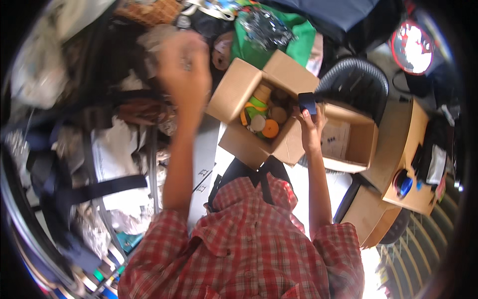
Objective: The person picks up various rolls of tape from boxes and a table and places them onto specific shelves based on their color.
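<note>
Cardboard box [259,117] open, cluttered room | right hand [311,124] grip holds dark block [307,102] | left hand [185,65] blurred, grip unclear

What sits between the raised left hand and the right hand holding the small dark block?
In the head view, an open cardboard box of round colourful pieces lies between left hand and right hand.

The open cardboard box [249,107] stands clear from above: its flaps fold outward and nothing covers the mouth. Inside, round lids and caps [261,117] fill the floor closely, leaving little room between them. The right hand [311,127], holding a small dark block [307,103], blocks the box's right rim. Just beside it, a second open box [348,142] has free room inside. The left hand [184,70] is raised over heaped clutter [114,124] on the left, which leaves no clear path there.
</note>
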Motion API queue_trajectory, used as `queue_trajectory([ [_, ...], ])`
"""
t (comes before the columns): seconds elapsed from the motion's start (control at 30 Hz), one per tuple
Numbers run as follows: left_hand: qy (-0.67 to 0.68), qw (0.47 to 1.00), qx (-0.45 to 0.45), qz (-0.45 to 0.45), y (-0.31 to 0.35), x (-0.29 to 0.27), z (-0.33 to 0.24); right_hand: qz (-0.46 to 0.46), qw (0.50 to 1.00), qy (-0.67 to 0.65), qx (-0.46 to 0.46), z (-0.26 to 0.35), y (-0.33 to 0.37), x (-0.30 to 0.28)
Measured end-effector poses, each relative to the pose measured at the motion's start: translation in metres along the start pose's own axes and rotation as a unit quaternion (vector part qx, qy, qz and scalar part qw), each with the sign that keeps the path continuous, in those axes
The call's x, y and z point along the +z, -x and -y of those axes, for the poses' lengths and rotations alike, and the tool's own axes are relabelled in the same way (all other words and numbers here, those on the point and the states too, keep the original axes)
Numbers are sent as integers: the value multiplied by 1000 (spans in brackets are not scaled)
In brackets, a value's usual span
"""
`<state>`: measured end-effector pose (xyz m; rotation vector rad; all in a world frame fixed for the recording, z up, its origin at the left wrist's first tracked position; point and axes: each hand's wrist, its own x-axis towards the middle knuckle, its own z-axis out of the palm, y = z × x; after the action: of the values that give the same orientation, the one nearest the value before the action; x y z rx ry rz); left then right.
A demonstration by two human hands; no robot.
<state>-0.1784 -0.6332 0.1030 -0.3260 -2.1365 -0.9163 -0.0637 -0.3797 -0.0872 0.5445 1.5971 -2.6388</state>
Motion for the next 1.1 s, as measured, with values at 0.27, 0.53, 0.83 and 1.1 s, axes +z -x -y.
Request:
queue_trajectory([
  [0.27,48,759,-119,639,348,175,91,-103,978,-159,89,-111,21,-59],
  [0.53,-49,706,69,703,421,199,115,-80,975,-199,64,-142,31,-69],
  [0.83,44,746,-78,660,374,141,134,-92,979,-170,68,-133,30,-53],
  [1.1,311,688,-534,381,249,53,92,111,947,-265,145,-94,38,-32],
])
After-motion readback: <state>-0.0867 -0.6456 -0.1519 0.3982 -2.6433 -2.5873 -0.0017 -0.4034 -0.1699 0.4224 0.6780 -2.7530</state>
